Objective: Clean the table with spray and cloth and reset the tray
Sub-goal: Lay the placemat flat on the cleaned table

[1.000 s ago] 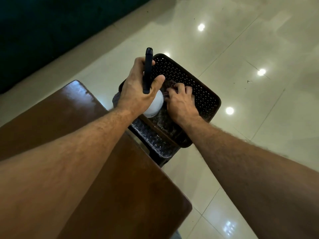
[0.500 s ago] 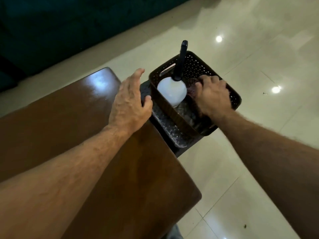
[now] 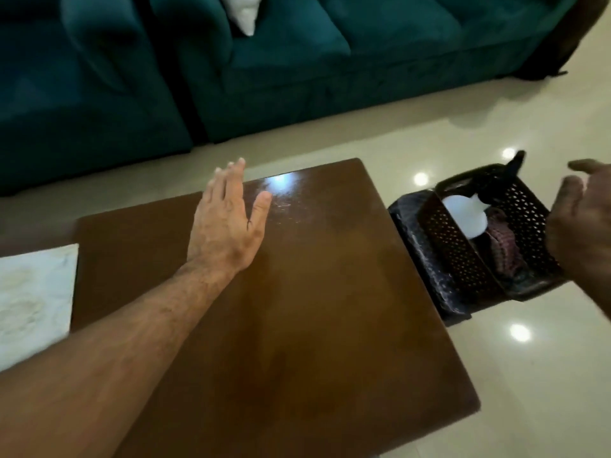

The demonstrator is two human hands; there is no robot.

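A glossy brown wooden table (image 3: 297,309) fills the middle of the view. My left hand (image 3: 228,223) hovers flat over its far part, fingers apart and empty. To the right of the table, a dark perforated basket (image 3: 453,246) rests on a black stool (image 3: 416,256). Inside it lie a white spray bottle (image 3: 466,216) with a black nozzle and a reddish checked cloth (image 3: 502,249). My right hand (image 3: 582,233) is raised over the basket's right side, fingers spread, holding nothing.
A teal sofa (image 3: 264,67) with a white cushion (image 3: 244,11) runs along the far side. A white marble-like slab (image 3: 33,302) lies at the table's left end. Shiny cream floor tiles (image 3: 529,375) surround the table on the right.
My left hand let go of the spray bottle, which now lies in the basket, and moved left over the table. My right hand lifted off the cloth. The view swung left and up.
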